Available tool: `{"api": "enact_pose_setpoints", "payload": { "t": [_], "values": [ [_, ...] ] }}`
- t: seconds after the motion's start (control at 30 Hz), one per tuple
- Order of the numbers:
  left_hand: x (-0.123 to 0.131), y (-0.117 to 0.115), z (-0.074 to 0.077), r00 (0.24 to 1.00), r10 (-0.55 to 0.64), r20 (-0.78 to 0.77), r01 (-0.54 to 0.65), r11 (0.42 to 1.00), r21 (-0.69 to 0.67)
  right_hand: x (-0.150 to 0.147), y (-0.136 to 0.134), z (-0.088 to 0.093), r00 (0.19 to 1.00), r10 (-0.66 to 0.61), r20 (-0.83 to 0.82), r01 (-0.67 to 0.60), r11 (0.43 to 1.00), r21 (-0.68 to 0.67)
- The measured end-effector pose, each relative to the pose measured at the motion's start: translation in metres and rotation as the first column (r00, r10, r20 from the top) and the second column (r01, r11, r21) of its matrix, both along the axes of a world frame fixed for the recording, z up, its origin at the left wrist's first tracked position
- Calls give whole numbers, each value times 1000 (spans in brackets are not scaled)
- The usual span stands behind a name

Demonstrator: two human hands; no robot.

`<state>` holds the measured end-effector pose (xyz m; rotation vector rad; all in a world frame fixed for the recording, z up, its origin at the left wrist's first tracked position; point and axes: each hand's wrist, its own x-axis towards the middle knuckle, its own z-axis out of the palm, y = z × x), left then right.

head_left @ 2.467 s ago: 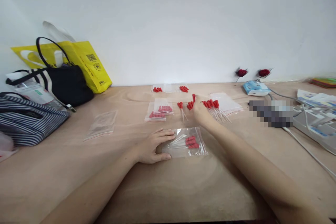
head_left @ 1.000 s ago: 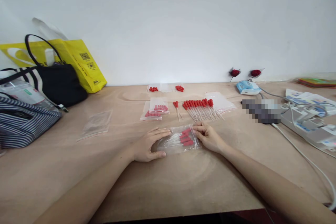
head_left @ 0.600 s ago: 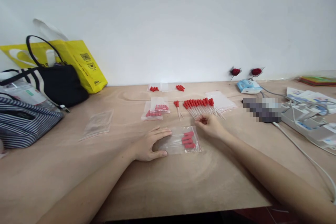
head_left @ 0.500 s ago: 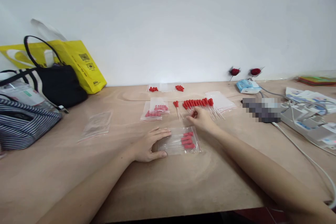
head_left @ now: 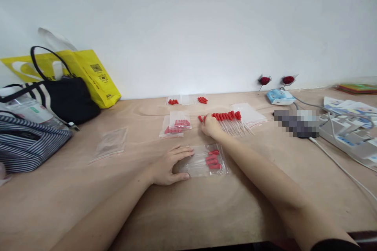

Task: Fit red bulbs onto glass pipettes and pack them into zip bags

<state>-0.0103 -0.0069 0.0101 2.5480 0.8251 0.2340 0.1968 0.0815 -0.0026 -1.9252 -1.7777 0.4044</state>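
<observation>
My left hand [head_left: 172, 166] lies flat with its fingers spread, the fingertips and thumb resting on the left end of a clear zip bag [head_left: 194, 166]. Several red-tipped sticks [head_left: 214, 160] are inside that bag, red ends to the right. Farther back, my right hand [head_left: 212, 126] is closed, its fingers at a pair of loose red-tipped sticks [head_left: 200, 119] whose red ends show just left of it. The hand hides most of their shafts. Right beside it is a row of loose red-tipped sticks [head_left: 228, 117], pale shafts pointing toward me.
Filled zip bags [head_left: 176, 130] lie left of my right hand, and more [head_left: 173, 102] lie by the wall. Empty bags [head_left: 110, 143] are at the left and a white one [head_left: 249, 113] behind the row. Handbags [head_left: 70, 98] stand at left; a power strip [head_left: 347, 133] and cables at right.
My right hand has moved left and slightly away from me, from the end of the row to the separate pair of sticks. My left hand stays on the bag. The view has shifted slightly.
</observation>
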Motion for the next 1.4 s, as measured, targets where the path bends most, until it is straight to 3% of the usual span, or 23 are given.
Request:
{"api": "enact_pose_setpoints", "payload": {
  "t": [0.2,0.3,0.37,0.43,0.53,0.7,0.93,1.03,1.2,1.4],
  "values": [
    [-2,1,-4,1000,-10,23,9,1000,13,21,-17,10,998,58,-32,-56,997,61],
    [-2,2,-4,1000,-16,18,16,1000,20,42,-34,12,979,103,-177,-73,982,172],
    [-2,2,-3,1000,-18,9,18,1000,24,58,-48,8,921,93,-378,-11,977,214],
    [-2,1,-3,1000,-12,-4,13,1000,25,71,-63,0,815,65,-576,34,987,159],
    [-1,1,-2,1000,-1,-28,1,1000,21,81,-81,-13,660,20,-751,112,986,124],
    [-2,2,-3,999,0,-50,1,1000,23,76,-89,-24,490,28,-871,193,971,140],
    [-3,2,-4,999,-5,-54,6,1000,25,59,-98,-21,339,32,-940,122,989,78],
    [-2,1,-2,998,5,-55,-5,1000,10,58,-103,-21,361,34,-932,62,996,61],
    [0,0,-1,999,45,-30,-45,999,-8,59,-104,-22,515,50,-856,-70,997,17],
    [-2,-1,-2,998,58,-10,-58,998,-22,61,-103,-25,569,211,-795,-273,960,60]
  ]
}}
